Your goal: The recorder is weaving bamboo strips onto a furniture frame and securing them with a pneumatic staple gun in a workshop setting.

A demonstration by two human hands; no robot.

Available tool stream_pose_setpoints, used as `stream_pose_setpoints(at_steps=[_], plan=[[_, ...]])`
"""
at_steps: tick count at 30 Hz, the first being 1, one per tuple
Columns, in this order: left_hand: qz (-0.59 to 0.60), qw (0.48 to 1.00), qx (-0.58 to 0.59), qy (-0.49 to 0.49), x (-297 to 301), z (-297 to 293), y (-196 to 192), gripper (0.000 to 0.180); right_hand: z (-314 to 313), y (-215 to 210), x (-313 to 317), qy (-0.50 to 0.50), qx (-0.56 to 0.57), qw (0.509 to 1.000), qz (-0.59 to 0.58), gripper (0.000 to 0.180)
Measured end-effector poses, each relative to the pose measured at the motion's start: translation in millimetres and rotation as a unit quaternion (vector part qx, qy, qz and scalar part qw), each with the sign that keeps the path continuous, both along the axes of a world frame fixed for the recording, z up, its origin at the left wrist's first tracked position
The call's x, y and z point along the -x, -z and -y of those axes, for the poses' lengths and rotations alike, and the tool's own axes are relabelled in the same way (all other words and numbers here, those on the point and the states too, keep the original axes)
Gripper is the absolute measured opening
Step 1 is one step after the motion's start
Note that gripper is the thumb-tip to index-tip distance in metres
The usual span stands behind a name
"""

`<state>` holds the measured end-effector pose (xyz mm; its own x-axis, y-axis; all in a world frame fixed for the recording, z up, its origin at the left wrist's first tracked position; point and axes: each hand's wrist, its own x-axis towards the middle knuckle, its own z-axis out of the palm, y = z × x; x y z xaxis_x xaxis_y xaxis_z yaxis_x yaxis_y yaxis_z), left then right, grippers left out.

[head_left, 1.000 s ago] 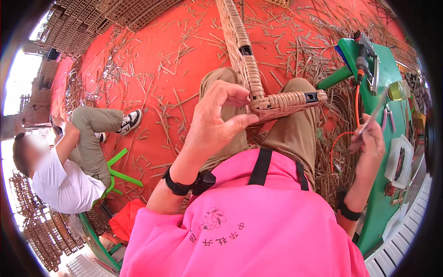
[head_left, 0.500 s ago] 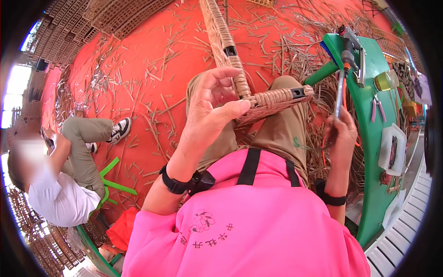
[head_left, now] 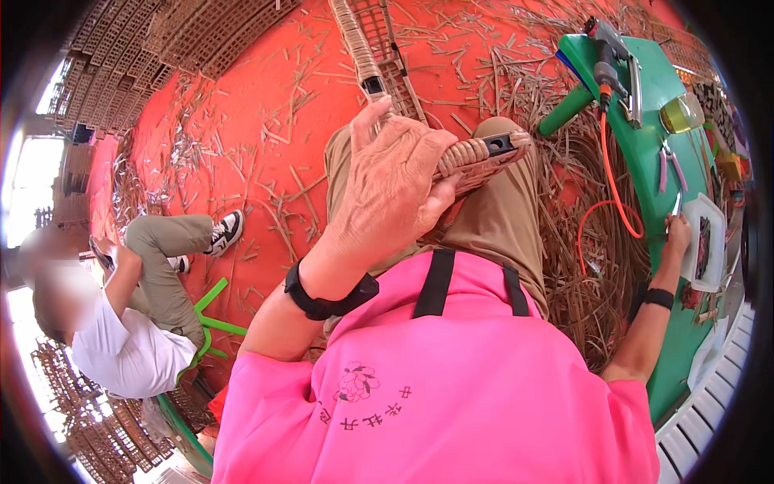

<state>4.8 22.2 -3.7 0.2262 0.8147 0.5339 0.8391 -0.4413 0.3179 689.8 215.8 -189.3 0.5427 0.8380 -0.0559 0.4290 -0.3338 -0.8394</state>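
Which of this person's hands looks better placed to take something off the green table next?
Probably the right hand: it is stretched out to the green table, touching a white tray with pliers nearby. The left hand is wrapped around the woven rattan frame on the lap.

a: tight on the right. green bench (head_left: 645, 105) crowded: air tool (head_left: 610, 50), pliers (head_left: 669, 165), white tray (head_left: 708, 242) under the right hand (head_left: 676, 234). orange hose (head_left: 613, 189) loops across the gap beside the knee.

b: left side? open red floor (head_left: 242, 161), only strewn cane scraps (head_left: 282, 202). farther left blocked by a seated person (head_left: 121, 323). lap filled by the woven frame (head_left: 476, 157) in the left hand (head_left: 395, 189).
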Motion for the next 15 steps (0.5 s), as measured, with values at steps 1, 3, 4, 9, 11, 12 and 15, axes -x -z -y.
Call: stream_pose_setpoints(at_steps=[1,3,4,9,11,12,15], plan=[[-0.003,1.000,-0.007,0.000,-1,-1,1,0.040,-4,5,-1,0.003,0.002,1.000,-0.004,0.046],[-0.009,1.000,-0.013,-0.001,0,-2,3,0.039,-12,9,-3,0.040,-0.007,0.996,0.082,0.041],[-0.016,1.000,-0.020,0.005,1,-2,3,0.039,-12,9,9,0.042,-0.015,0.994,0.099,0.040],[-0.026,0.999,-0.023,0.018,3,-2,4,0.042,-18,-13,27,-0.002,0.018,0.936,0.353,0.050],[-0.020,0.999,-0.032,0.029,3,-5,7,0.042,-21,-9,-4,0.010,0.027,0.868,0.495,0.050],[-0.023,0.999,-0.034,0.028,3,-4,5,0.042,-22,-5,0,0.009,0.024,0.870,0.493,0.050],[-0.027,0.999,-0.011,0.019,4,0,-1,0.042,-18,-2,11,-0.012,0.002,0.846,0.533,0.052]])
